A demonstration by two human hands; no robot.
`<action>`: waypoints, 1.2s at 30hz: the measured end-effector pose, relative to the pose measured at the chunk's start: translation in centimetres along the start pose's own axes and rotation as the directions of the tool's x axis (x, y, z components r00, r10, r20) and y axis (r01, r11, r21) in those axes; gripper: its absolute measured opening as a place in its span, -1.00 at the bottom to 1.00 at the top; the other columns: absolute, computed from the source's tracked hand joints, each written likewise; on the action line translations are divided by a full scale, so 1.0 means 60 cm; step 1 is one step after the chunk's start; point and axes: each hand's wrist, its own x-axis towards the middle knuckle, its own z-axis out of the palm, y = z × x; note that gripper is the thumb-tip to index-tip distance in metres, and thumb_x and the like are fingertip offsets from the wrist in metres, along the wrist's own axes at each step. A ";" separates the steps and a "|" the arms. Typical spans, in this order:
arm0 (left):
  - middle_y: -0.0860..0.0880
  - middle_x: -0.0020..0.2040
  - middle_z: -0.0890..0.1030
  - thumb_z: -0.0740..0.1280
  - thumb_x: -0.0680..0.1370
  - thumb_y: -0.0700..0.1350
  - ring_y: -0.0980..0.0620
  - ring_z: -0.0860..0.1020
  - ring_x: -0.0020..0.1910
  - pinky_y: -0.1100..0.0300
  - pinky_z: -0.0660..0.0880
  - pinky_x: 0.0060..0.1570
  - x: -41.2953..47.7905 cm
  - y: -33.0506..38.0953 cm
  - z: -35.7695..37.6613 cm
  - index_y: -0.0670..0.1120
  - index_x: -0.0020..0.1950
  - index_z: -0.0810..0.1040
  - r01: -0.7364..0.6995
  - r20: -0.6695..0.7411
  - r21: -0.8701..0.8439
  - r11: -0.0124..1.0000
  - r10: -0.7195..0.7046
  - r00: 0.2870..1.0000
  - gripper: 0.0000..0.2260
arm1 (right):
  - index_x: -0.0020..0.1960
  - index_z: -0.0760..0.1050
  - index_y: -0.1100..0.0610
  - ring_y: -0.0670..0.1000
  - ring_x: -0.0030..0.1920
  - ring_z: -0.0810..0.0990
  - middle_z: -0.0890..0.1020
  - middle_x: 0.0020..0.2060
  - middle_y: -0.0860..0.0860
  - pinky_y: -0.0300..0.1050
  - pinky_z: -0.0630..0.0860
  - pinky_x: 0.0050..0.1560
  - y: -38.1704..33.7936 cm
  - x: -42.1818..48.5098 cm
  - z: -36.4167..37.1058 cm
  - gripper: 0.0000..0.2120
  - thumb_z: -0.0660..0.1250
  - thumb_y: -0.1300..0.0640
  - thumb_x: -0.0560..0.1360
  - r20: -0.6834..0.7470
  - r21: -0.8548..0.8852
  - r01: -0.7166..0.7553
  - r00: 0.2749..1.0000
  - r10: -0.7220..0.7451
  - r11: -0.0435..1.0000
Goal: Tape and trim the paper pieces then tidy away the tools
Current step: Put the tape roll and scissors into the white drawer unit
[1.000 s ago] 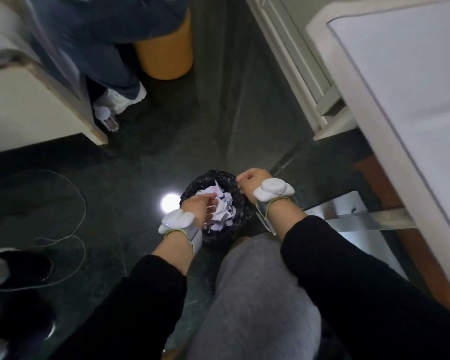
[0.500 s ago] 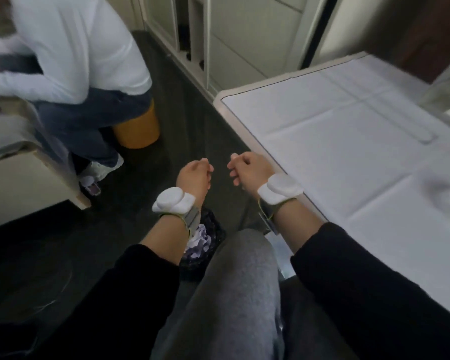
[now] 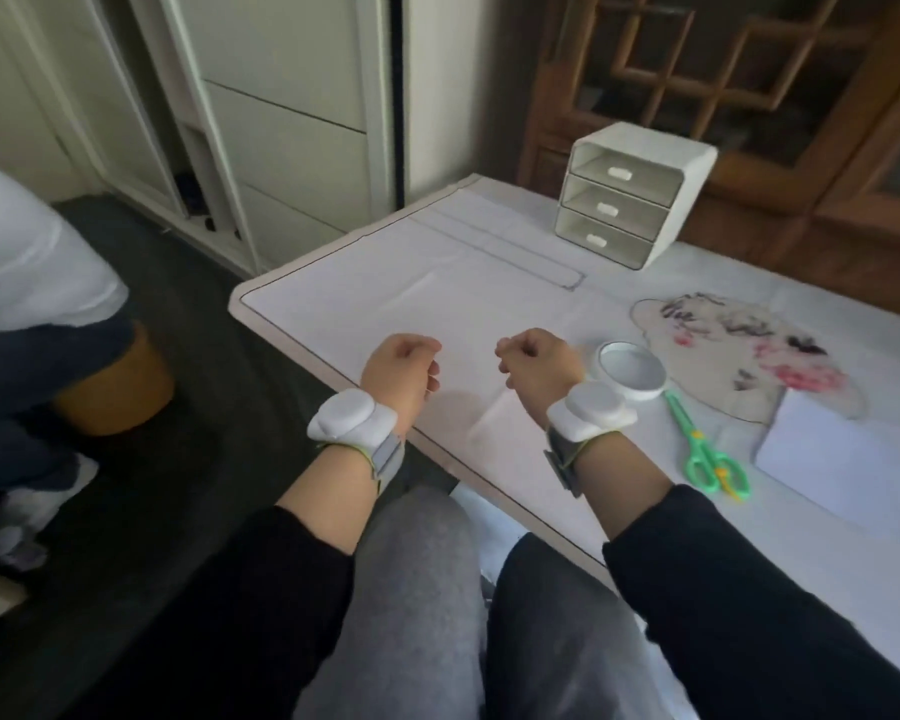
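When compared with the view one second earlier, shows the gaze lifted from the dark floor to the white paper-covered counter (image 3: 385, 283). No longer includes the black waste bin of paper scraps, at that time directly beneath both hands.

Shows the left hand (image 3: 401, 371) and the right hand (image 3: 536, 368) raised side by side, slightly apart, above the near counter edge, each with fingers curled into a fist and gripping nothing visible. Carries a white padded wrist unit (image 3: 346, 415) on each forearm, as before.

Places a white tape roll (image 3: 630, 368) flat on the counter just beside the right wrist. Places closed green plastic scissors with yellow inner handles (image 3: 702, 449) near the roll, blade tips toward it. Sets a rounded paper piece painted in black and red ink (image 3: 739, 350) beyond the scissors, its lower right edge overlapped by a plain white rectangular sheet (image 3: 842, 459).

Adds a white three-drawer desktop organiser (image 3: 630, 194) at the far side of the counter. Retains, at left, a seated person in white top and blue trousers (image 3: 22, 262) on a round orange stool (image 3: 115, 387).
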 end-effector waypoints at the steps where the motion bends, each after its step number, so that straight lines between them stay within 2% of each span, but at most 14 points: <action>1: -0.04 -0.31 0.50 0.18 0.55 -0.23 0.03 0.46 -0.39 0.26 0.40 -0.37 0.000 -0.003 0.007 -0.11 -0.05 0.52 -0.006 0.016 0.009 1.000 0.006 1.000 -0.87 | -0.11 0.51 0.05 0.10 -0.15 0.60 0.63 -0.18 0.00 -0.07 0.54 -0.10 0.008 0.004 -0.007 -0.85 0.23 0.01 0.52 -0.018 -0.013 -0.015 1.000 0.015 1.000; 5: -0.05 -0.29 0.54 0.18 0.51 -0.31 0.03 0.49 -0.37 0.31 0.44 -0.38 -0.002 -0.004 0.079 -0.13 0.06 0.53 0.023 0.109 0.029 0.999 -0.026 0.994 -0.79 | -0.04 0.55 0.19 0.06 -0.24 0.48 0.53 -0.28 0.05 -0.13 0.47 -0.12 0.054 0.016 -0.076 -0.81 0.23 0.11 0.51 -0.159 -0.042 -0.082 0.984 0.074 0.996; 9: -0.04 -0.25 0.58 0.24 0.49 -0.31 0.06 0.51 -0.37 0.29 0.43 -0.34 -0.002 -0.006 0.138 -0.12 0.05 0.52 0.021 0.184 0.069 0.997 -0.034 0.982 -0.80 | -0.19 0.52 0.05 0.06 -0.23 0.52 0.61 -0.23 0.07 -0.13 0.47 -0.16 0.089 0.018 -0.126 -0.88 0.24 0.09 0.48 -0.244 -0.102 -0.140 0.963 0.112 0.985; 13: -0.13 -0.15 0.59 0.25 0.49 -0.29 0.03 0.53 -0.34 0.15 0.51 -0.11 0.006 -0.012 0.177 -0.06 -0.11 0.53 -0.001 0.237 0.122 0.993 -0.028 0.971 -0.85 | 0.02 0.55 0.09 0.05 -0.16 0.52 0.57 -0.14 -0.02 -0.19 0.39 -0.15 0.118 0.017 -0.163 -0.86 0.28 0.12 0.50 -0.273 -0.068 -0.172 0.951 0.148 0.983; 17: 0.00 -0.30 0.60 0.29 0.43 -0.17 -0.16 0.63 -0.19 0.03 0.56 0.04 0.024 -0.013 0.212 0.03 -0.37 0.54 -0.072 0.249 0.262 0.962 0.005 0.968 -0.81 | -0.03 0.53 0.05 0.11 -0.05 0.59 0.61 -0.03 0.06 -0.10 0.52 -0.03 0.154 0.023 -0.195 -0.88 0.35 0.14 0.43 -0.318 -0.142 -0.225 0.933 0.171 0.964; 18: 0.02 -0.29 0.61 0.28 0.43 -0.14 -0.15 0.64 -0.12 0.03 0.56 0.04 0.031 -0.013 0.223 0.03 -0.34 0.55 -0.084 0.251 0.293 0.952 0.008 0.968 -0.84 | -0.01 0.54 0.06 0.12 0.00 0.58 0.60 0.02 0.08 -0.09 0.52 0.00 0.161 0.024 -0.203 -0.85 0.38 0.11 0.42 -0.324 -0.184 -0.257 0.927 0.188 0.949; 20: -0.04 -0.11 0.67 0.27 0.45 -0.08 -0.12 0.64 -0.03 0.05 0.56 0.07 0.044 -0.014 0.238 0.01 -0.12 0.58 -0.080 0.264 0.356 0.931 -0.018 0.964 -0.90 | 0.07 0.53 0.08 0.13 0.09 0.55 0.55 0.09 0.10 -0.08 0.51 0.03 0.170 0.024 -0.210 -0.75 0.40 0.05 0.42 -0.307 -0.300 -0.305 0.928 0.211 0.904; 22: -0.09 0.02 0.67 0.28 0.44 0.00 -0.11 0.63 0.01 0.04 0.54 0.12 0.056 -0.014 0.262 -0.02 0.08 0.54 -0.088 0.285 0.423 0.902 -0.040 0.958 -0.75 | 0.13 0.51 0.07 0.13 0.15 0.52 0.51 0.13 0.07 -0.05 0.51 0.08 0.180 0.023 -0.218 -0.67 0.41 -0.02 0.41 -0.298 -0.379 -0.349 0.923 0.244 0.857; 25: -0.09 0.02 0.67 0.32 0.43 0.11 -0.09 0.62 0.04 0.02 0.51 0.16 0.062 -0.014 0.277 -0.04 0.17 0.49 -0.109 0.306 0.477 0.872 -0.048 0.951 -0.62 | 0.12 0.51 0.09 0.13 0.14 0.53 0.52 0.13 0.07 -0.01 0.51 0.12 0.183 0.020 -0.214 -0.65 0.40 -0.06 0.42 -0.297 -0.400 -0.349 0.924 0.240 0.848; 26: -0.09 0.00 0.68 0.33 0.42 0.12 -0.09 0.63 0.03 0.03 0.51 0.15 0.063 -0.014 0.283 -0.05 0.14 0.51 -0.122 0.320 0.505 0.854 -0.055 0.946 -0.63 | 0.10 0.52 0.10 0.14 0.11 0.54 0.53 0.12 0.07 -0.02 0.52 0.10 0.183 0.022 -0.213 -0.67 0.40 -0.05 0.43 -0.298 -0.400 -0.347 0.925 0.237 0.848; 29: -0.15 -0.12 0.70 0.39 0.35 0.03 -0.13 0.66 -0.09 0.01 0.58 0.04 0.072 -0.016 0.291 -0.09 -0.20 0.59 -0.153 0.347 0.565 0.810 -0.066 0.936 -0.81 | 0.09 0.53 0.12 0.15 0.07 0.57 0.55 0.12 0.09 -0.08 0.52 -0.02 0.180 0.028 -0.212 -0.73 0.36 0.01 0.46 -0.290 -0.400 -0.351 0.925 0.247 0.846; 32: -0.19 -0.15 0.69 0.29 0.18 -0.04 -0.16 0.67 -0.11 -0.04 0.59 0.04 0.085 -0.018 0.292 -0.15 -0.20 0.64 -0.149 0.358 0.559 0.816 -0.076 0.931 -0.71 | 0.05 0.55 0.16 0.18 0.01 0.59 0.56 0.08 0.12 -0.12 0.48 -0.12 0.171 0.030 -0.217 -0.78 0.33 0.07 0.48 -0.265 -0.392 -0.350 0.929 0.260 0.851; 34: -0.19 -0.15 0.69 0.26 0.14 -0.07 -0.19 0.67 -0.09 -0.06 0.59 0.05 0.084 -0.011 0.288 -0.10 -0.29 0.59 -0.139 0.368 0.532 0.835 -0.080 0.926 -0.78 | -0.07 0.56 0.17 0.20 -0.09 0.58 0.56 -0.05 0.13 -0.14 0.43 -0.23 0.165 0.031 -0.222 -0.85 0.29 0.10 0.49 -0.242 -0.410 -0.341 0.935 0.260 0.846; 36: -0.19 -0.11 0.70 0.25 0.15 -0.09 -0.20 0.67 -0.11 -0.07 0.59 0.05 0.073 0.006 0.279 -0.06 -0.35 0.53 -0.138 0.372 0.503 0.853 -0.069 0.925 -0.86 | -0.33 0.45 0.15 0.15 -0.30 0.47 0.49 -0.27 0.11 -0.20 0.31 -0.41 0.156 0.032 -0.230 -0.78 0.24 0.16 0.50 -0.231 -0.449 -0.336 0.939 0.255 0.828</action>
